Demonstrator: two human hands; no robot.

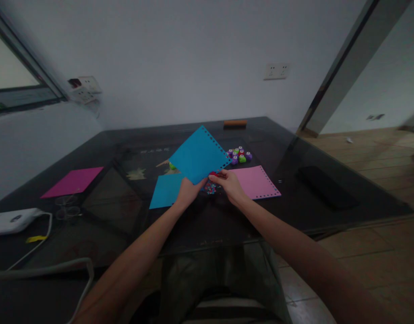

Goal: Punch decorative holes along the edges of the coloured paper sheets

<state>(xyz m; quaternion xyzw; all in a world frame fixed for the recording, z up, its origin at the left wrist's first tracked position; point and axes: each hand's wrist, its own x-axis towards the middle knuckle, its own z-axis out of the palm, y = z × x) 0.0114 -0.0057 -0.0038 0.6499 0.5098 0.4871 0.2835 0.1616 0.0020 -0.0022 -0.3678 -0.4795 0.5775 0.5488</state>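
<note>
Blue sheet: blue paper sheet [198, 155] with a row of punched holes along its upper right edge, lifted off the desk and tilted, corner pointing to 12 o'clock, at the middle of the view.
Left hand: left hand [187, 191] pinches the bottom corner of the raised sheet, fingers closed on the paper.
Right hand: right hand [229, 182] is closed around a small red paper punch [213, 174], which meets the sheet's lower right edge; how far the punch bites onto the paper I cannot tell.
Cut-outs: small heap of coloured paper bits [210, 188] on the desk just under the two hands, at 6 o'clock of the raised sheet.
Second blue sheet: another blue sheet [164, 191] lies flat, at 7 o'clock of the raised one, partly under the left hand.
Pink sheet: pale pink sheet [255, 182] with holes along its right edge, flat on the desk at 3 o'clock of the right hand, touching or almost touching it.
Punch cluster: group of purple and green paper punches [239, 155] at 1 o'clock of the right hand, just beyond the pink sheet.
Magenta sheet: magenta sheet [72, 181] flat, well apart at 9 o'clock.
Desk: dark glass-topped desk [126, 144] carries all of these; a white device with a cable [13, 220] sits at its near left edge, at 8 o'clock.
</note>
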